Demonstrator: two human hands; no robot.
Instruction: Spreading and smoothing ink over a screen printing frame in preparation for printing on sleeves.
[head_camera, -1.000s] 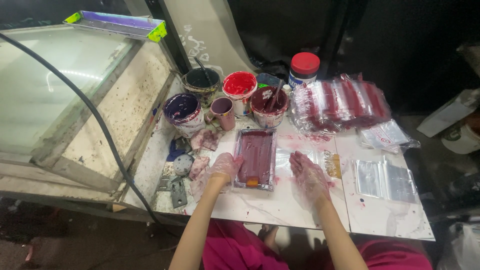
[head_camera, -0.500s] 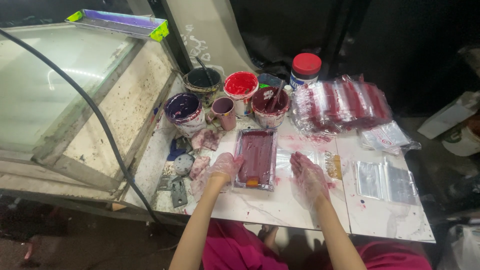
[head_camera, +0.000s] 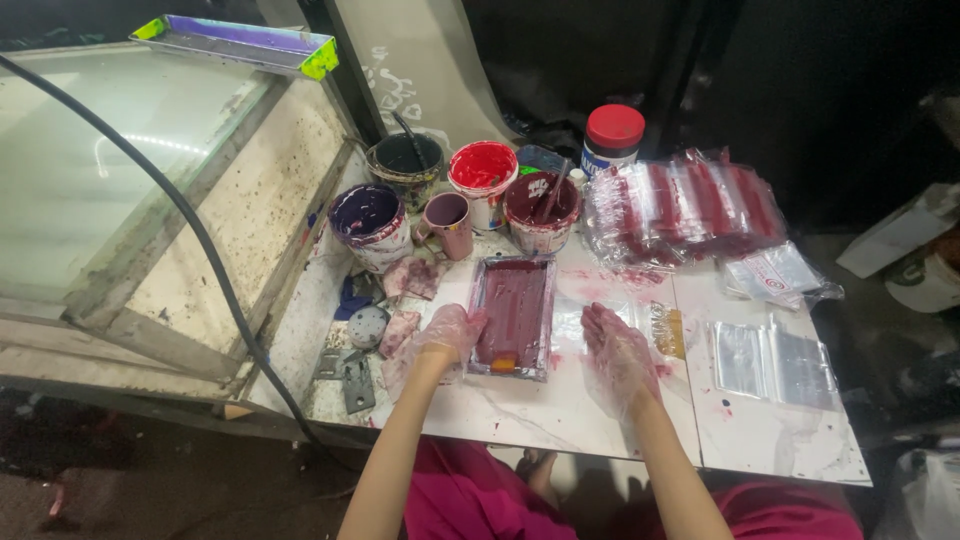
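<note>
Cable (head_camera: 190, 225): a black cable is being seen running across the glass-topped frame (head_camera: 120, 190) at the far left, down to the desk's edge.
Rags (head_camera: 412, 278): stained rags are lying left of the tray, near a grey disc (head_camera: 367, 325).
Paint pots: a purple-stained tub (head_camera: 366, 215), a black bucket (head_camera: 405, 160), a pink mug (head_camera: 447, 222), a red tub (head_camera: 483, 172) and a dark red tub (head_camera: 541, 205) with a stick in it are being kept behind the tray.
Left hand (head_camera: 448, 335): gloved in thin clear plastic, its grip is being kept loosely curled on the tray's left rim, closed on nothing.
Tray (head_camera: 514, 315): a shallow rectangular tray is lying on the white desk (head_camera: 560, 410) between the hands; it is coated in dark red ink, with an orange patch at the near end.
Right hand (head_camera: 618, 350): also gloved and smeared red, it is being held flat and open on the desk, just right of the tray, gripping nothing.
Jar (head_camera: 612, 135): a red-lidded jar is standing behind.
Bags (head_camera: 685, 205): a heap of clear bags with red contents is lying at the back right; empty clear bags (head_camera: 770, 360) are lying nearer, at the right.
</note>
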